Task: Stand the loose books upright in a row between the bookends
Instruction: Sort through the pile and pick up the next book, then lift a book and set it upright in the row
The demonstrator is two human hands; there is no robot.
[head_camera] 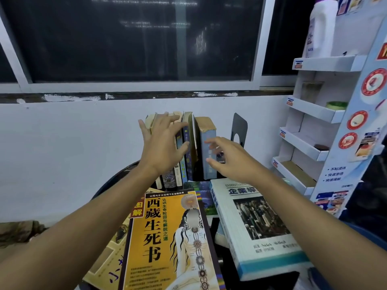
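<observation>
Several books stand upright in a row (184,130) against the white wall. My left hand (162,143), fingers spread, lies flat against their spines. The rightmost one is a thick blue-spined book (207,130) that leans slightly. My right hand (227,158) hovers open at its lower spine, fingers straight and blurred. A black metal bookend (239,127) stands to the right of that book. The left bookend is hidden. Loose books lie flat in front: a yellow-covered book (167,243), a thick white-and-blue book (257,231), a green book (202,195) and a beige one (109,260).
A round dark table (113,181) carries the books. A white cardboard display rack (318,114) with tiered shelves stands close on the right. Behind the row are the white wall (62,143) and a dark window above it.
</observation>
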